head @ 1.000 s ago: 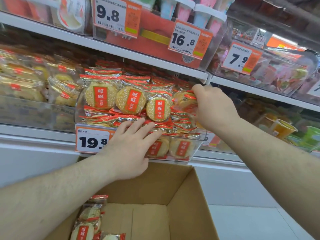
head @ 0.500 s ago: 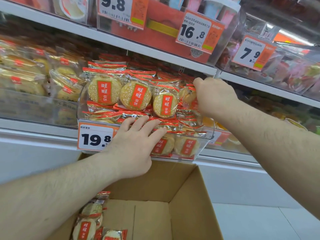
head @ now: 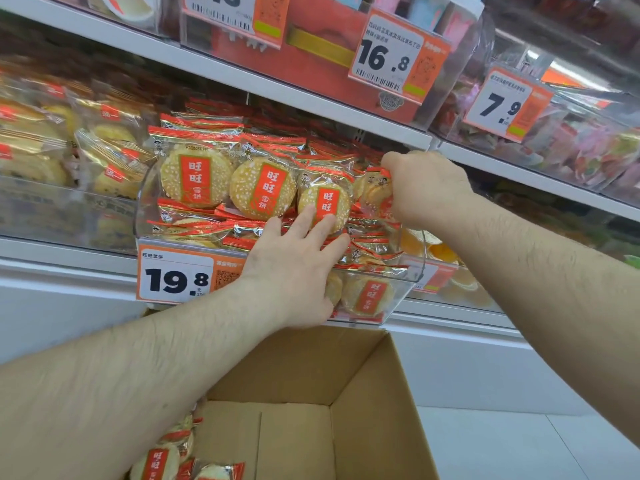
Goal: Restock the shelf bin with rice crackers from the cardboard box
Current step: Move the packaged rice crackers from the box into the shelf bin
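A clear plastic shelf bin [head: 401, 292] with a 19.8 price tag [head: 175, 275] is heaped with red-and-gold rice cracker packets [head: 197, 176]. My left hand [head: 294, 268] lies over the bin's front, fingers straight, touching the small upright packet [head: 329, 199] in the middle. My right hand [head: 420, 188] is at the bin's right end, fingers curled round a cracker packet [head: 375, 188] at the pile's edge. The open cardboard box [head: 377, 393] stands below the bin, with a few packets [head: 159, 462] left in its near left corner.
A neighbouring bin of yellow cracker packs [head: 104, 161] sits to the left. Bins with 16.8 [head: 384, 60] and 7.9 [head: 502, 105] tags hang on the shelf above and to the right. White shelf edge [head: 277, 95] runs just over the pile.
My left hand has slid up from the bin's front lip onto the packets. The right hand stays at the right end of the pile. The view has tilted a little downward.
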